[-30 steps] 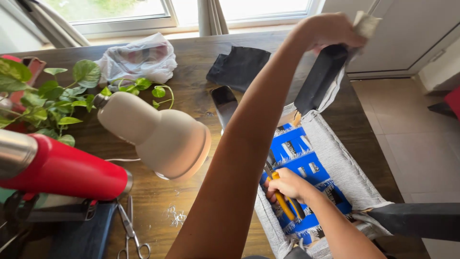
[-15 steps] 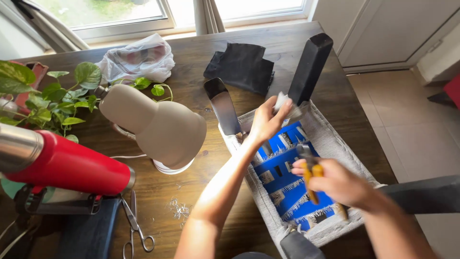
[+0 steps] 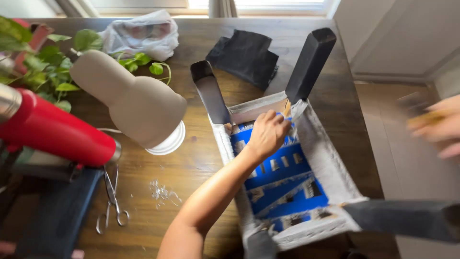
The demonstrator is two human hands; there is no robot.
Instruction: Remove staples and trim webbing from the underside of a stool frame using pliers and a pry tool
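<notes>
The wooden tabletop (image 3: pixel 201 163) carries an upturned footstool (image 3: pixel 292 177) at right of centre, seat down and underside up. Four black legs are attached; the far-right leg (image 3: pixel 310 64) stands upright and the near-right one (image 3: pixel 402 221) runs out toward the right edge. Grey fabric (image 3: pixel 330 163) is folded over the rim on all visible sides, around a blue patterned panel (image 3: pixel 282 184). The wrapping appears largely in place; the far-right corner, by my judgement, is the part not yet secured.

The left hand (image 3: pixel 267 134) presses closed on the fabric at that far corner. The right hand (image 3: pixel 441 129), blurred at the right edge and well clear of the stool, is closed round a yellowish tool (image 3: pixel 429 117) too blurred to identify.

To the left lie a beige lamp (image 3: pixel 129 98), a red flask (image 3: pixel 52 132) and scissors (image 3: pixel 111 201).
</notes>
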